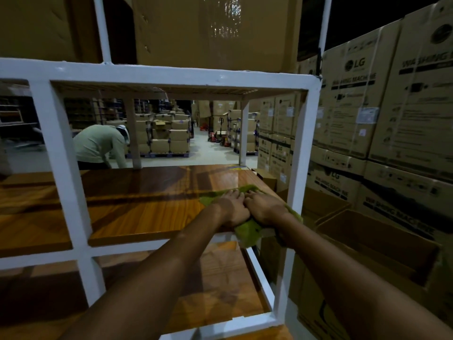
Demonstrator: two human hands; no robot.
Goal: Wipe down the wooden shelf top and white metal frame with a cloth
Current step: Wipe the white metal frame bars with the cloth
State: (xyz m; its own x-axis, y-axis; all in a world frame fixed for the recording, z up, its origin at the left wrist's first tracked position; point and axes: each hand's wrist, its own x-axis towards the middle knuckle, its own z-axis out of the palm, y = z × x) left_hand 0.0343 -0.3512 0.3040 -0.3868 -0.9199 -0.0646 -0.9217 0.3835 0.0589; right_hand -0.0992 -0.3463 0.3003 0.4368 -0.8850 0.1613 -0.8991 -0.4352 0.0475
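A green cloth [247,231] lies on the glossy wooden shelf board [147,202], near its right front corner, with one end hanging over the front edge. My left hand [231,207] and my right hand [266,208] press flat on the cloth side by side, fingers stretched forward. Both arms reach in through the white metal frame [171,76], whose right upright [300,168] stands just right of my right hand. The cloth's middle is hidden under my hands.
A lower wooden shelf [215,278] sits below. Stacked cardboard boxes [382,114] fill the right side, with an open box [382,244] beside the frame. A large box rests on the top shelf [208,30]. A person [100,146] bends over beyond the shelf.
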